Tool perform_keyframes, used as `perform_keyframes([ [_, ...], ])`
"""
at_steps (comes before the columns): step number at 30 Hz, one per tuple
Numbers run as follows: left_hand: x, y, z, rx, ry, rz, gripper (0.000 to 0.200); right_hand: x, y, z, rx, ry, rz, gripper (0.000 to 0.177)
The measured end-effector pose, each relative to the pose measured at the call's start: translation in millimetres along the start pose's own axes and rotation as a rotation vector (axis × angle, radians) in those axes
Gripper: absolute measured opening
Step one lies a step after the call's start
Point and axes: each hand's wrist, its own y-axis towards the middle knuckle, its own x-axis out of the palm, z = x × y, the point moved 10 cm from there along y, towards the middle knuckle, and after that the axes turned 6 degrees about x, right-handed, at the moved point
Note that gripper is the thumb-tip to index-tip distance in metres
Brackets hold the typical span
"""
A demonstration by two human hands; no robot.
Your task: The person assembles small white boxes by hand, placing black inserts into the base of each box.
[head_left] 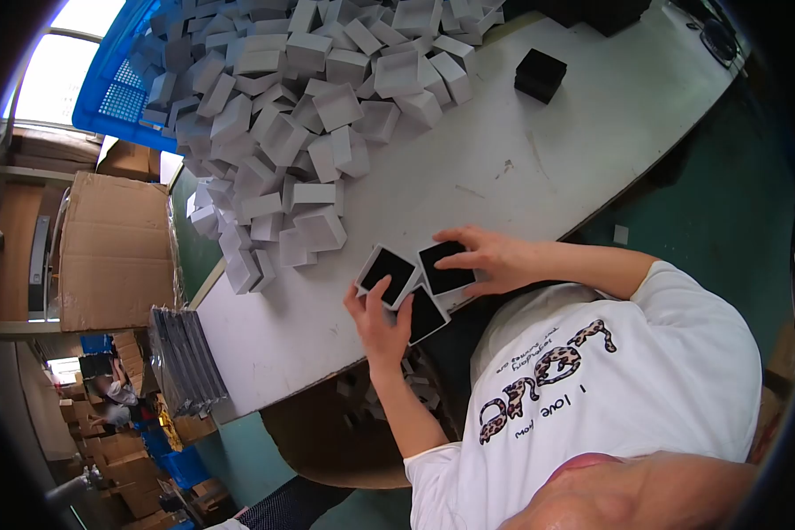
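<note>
- White, black-filled box [389, 263] touches the left hand's [384, 337] parted fingertips, just beyond it.
- Matching box [445, 281] under the right hand's [502, 262] spread fingers.

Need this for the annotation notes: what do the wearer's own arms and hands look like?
Left hand and right hand: ungloved. No watch or bracelet visible on either wrist. Both forearms bare below the short, loose white sleeves of a T-shirt with large leopard-print lettering and smaller dark text.
</note>
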Motion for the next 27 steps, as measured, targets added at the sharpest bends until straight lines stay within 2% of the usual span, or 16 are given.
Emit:
perform_keyframes([
  [3, -82, -86, -39, -0.207, 0.05, 0.052, 0.046, 92, 26, -54, -0.303, 0.206, -0.232, 0.069],
  [4, -107, -121, -55, -0.398, 0.095, 0.02, 0.042, 116, 28, -74, -0.365, 0.331, -0.354, 0.069],
  [5, -129, -142, -48, -0.434, 0.088, 0.023, 0.034, 126, 29, -95, -0.503, 0.344, -0.344, 0.066],
  [6, -149, -177, -57, -0.551, 0.18, 0.025, 0.028, 130, 32, -104, -0.504, 0.345, -0.374, 0.063],
  [7, -167, -195, -53, -0.569, 0.367, 0.043, 0.025, 130, 34, -114, -0.504, 0.345, -0.404, 0.059],
  [9, -192, -221, -53, -0.697, 0.492, 0.167, 0.026, 111, 43, -100, -0.425, 0.335, -0.372, 0.054],
  [10, -196, -220, -55, -0.674, 0.471, 0.241, 0.024, 94, 47, -87, -0.382, 0.325, -0.355, 0.051],
  [11, -193, -213, -58, -0.628, 0.447, 0.311, 0.024, 53, 53, -75, -0.351, 0.303, -0.195, 0.046],
  [13, -173, -165, -56, -0.511, 0.347, 0.415, 0.036, -27, 53, -31, -0.217, 0.028, 0.127, 0.048],
  [16, -117, -68, -67, -0.292, 0.211, 0.415, 0.074, -164, 14, 43, 0.021, -0.561, 0.714, 0.067],
  [18, -79, 3, -73, -0.222, 0.233, 0.407, 0.097, -227, -26, 97, 0.19, -0.845, 0.955, 0.066],
  [19, -63, 33, -76, -0.216, 0.302, 0.394, 0.106, -244, -41, 126, 0.287, -0.891, 0.939, 0.065],
  [21, -36, 80, -90, -0.44, 0.436, 0.248, 0.112, -266, -62, 164, 0.437, -0.869, 0.897, 0.062],
  [22, -22, 93, -107, -0.468, 0.305, 0.208, 0.111, -273, -67, 174, 0.493, -0.806, 0.872, 0.061],
  [24, 1, 107, -147, -0.523, 0.046, 0.123, 0.108, -269, -75, 192, 0.518, -0.462, 0.789, 0.057],
  [27, 6, 99, -136, -0.446, 0.052, 0.052, 0.104, -235, -53, 153, 0.319, -0.571, 0.734, 0.053],
])
